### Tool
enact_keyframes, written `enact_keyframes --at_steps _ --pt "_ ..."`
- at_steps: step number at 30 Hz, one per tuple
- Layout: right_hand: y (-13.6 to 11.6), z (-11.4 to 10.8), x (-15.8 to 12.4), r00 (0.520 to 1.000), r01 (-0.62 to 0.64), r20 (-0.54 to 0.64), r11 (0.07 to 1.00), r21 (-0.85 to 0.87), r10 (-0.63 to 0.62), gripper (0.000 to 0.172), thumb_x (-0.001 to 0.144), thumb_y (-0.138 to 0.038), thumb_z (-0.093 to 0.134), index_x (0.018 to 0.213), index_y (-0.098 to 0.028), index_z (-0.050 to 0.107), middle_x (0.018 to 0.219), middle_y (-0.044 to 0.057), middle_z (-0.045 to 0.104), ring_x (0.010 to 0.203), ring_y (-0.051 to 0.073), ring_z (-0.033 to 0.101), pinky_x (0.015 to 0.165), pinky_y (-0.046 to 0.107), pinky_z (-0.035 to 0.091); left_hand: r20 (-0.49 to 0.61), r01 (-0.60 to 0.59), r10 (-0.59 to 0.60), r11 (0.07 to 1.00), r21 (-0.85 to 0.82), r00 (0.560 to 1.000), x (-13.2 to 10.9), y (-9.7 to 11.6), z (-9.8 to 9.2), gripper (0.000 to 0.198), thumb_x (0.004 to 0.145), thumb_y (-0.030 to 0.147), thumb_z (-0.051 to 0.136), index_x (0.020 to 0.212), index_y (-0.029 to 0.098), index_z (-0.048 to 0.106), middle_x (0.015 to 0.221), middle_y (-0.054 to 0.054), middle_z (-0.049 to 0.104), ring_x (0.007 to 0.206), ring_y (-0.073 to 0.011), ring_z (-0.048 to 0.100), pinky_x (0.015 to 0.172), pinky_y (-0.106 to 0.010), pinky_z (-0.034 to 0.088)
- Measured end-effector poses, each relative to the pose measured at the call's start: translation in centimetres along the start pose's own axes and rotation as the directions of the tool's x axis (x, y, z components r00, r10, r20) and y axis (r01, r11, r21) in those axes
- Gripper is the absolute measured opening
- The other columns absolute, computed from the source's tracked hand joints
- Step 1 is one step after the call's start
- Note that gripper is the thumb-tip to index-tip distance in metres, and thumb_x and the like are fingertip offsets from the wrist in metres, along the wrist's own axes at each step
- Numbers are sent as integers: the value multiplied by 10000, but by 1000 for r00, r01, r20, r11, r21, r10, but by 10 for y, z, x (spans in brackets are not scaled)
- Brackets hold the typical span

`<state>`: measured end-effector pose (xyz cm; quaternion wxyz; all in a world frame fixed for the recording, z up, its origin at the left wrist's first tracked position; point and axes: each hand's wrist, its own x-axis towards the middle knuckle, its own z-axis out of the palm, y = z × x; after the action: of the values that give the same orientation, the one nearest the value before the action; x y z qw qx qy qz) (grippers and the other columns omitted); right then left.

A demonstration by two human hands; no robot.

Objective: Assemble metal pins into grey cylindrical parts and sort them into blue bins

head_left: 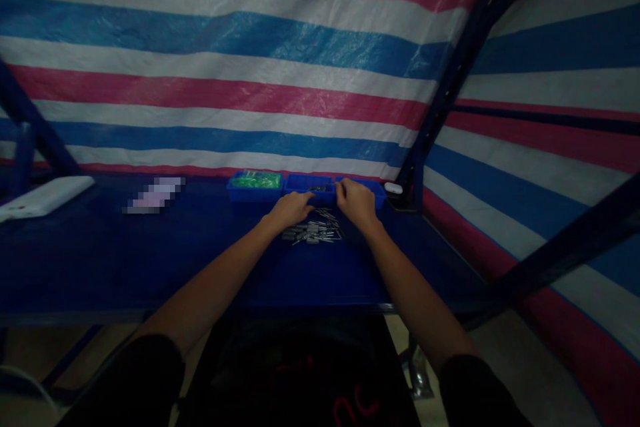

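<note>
My left hand [291, 209] is in front of the middle blue bin [295, 185], its thumb and fingers drawn together at the bin's front edge. Small metal pieces [319, 189] lie inside that bin. My right hand [357, 201] is curled closed in front of the right blue bin [375, 191], fingertips by the wall between the two bins. Anything in either hand is too small or hidden to make out. Below and between the hands, a loose pile of thin metal rods and short grey metal pieces [314, 233] is spread on the blue table [320, 280].
A left blue bin [255, 196] holds green plastic-wrapped items [257, 179]. A small white case [393, 188] rests on a dark flat object at the right. Further left are a blurred-out flat item [156, 195] and a white device [50, 195]. Striped sheeting [225, 93] and blue frame posts [440, 93] enclose the table.
</note>
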<state>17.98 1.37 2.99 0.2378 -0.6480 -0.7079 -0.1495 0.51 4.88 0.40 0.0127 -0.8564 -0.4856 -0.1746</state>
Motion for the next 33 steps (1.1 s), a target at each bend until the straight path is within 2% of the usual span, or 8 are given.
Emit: enact_keyframes --at_steps 3,5,8,12,16,21,25,33 --pt "24 4 9 975 -222 -34 975 -10 222 346 888 -387 330 1057 -160 529 920 136 648 833 240 607 676 303 402 114 -35 36 999 -16 993 7 -6 4 305 758 299 563 1058 251 593 897 -44 671 835 -213 610 700 -271 446" --pt "35 9 9 964 -265 -9 964 8 265 369 865 -418 380 1083 -154 518 917 142 648 838 247 606 681 313 404 136 -74 75 997 -17 988 11 -7 7 246 749 300 569 987 254 614 913 -34 662 852 -207 602 705 -262 440" --pt "34 17 4 981 -190 40 979 72 188 332 859 -437 389 964 -180 571 863 101 657 814 220 607 665 285 399 128 -93 91 996 2 988 14 -4 10 168 759 304 546 890 234 624 927 -44 640 845 -202 595 702 -259 434" --pt "13 23 -2 994 -52 107 984 173 34 318 860 -431 391 829 -189 594 784 53 653 754 173 602 621 240 377 148 -75 68 996 41 987 9 -3 7 157 795 231 457 852 192 599 920 -71 625 821 -195 593 690 -260 428" --pt "-2 22 -6 976 99 164 963 252 -143 266 833 -397 470 959 -189 580 779 31 649 716 151 586 613 230 364 164 -5 7 1000 -13 986 -2 -16 -1 165 809 200 414 848 172 572 864 -69 634 768 -179 589 675 -255 422" --pt "-8 18 -12 940 270 131 923 272 -314 275 817 -337 521 1056 -203 542 882 31 638 749 139 572 620 224 363 99 -17 28 994 -105 995 -10 -25 -8 159 817 177 394 843 155 550 857 -65 627 756 -162 570 697 -254 415" --pt "-11 17 -14 925 323 133 922 212 -355 154 849 -274 472 950 -211 570 920 34 629 815 150 573 660 231 371 104 -92 112 978 -185 988 -10 -20 -8 149 818 181 397 844 150 541 822 -50 616 736 -148 560 692 -248 413" --pt "-11 17 -14 948 275 89 928 254 -305 218 894 -308 381 902 -197 568 891 33 639 801 141 577 650 221 354 -48 -183 177 931 -316 983 -12 -15 -9 185 828 311 445 859 157 542 686 -4 584 624 -129 538 592 -229 392"
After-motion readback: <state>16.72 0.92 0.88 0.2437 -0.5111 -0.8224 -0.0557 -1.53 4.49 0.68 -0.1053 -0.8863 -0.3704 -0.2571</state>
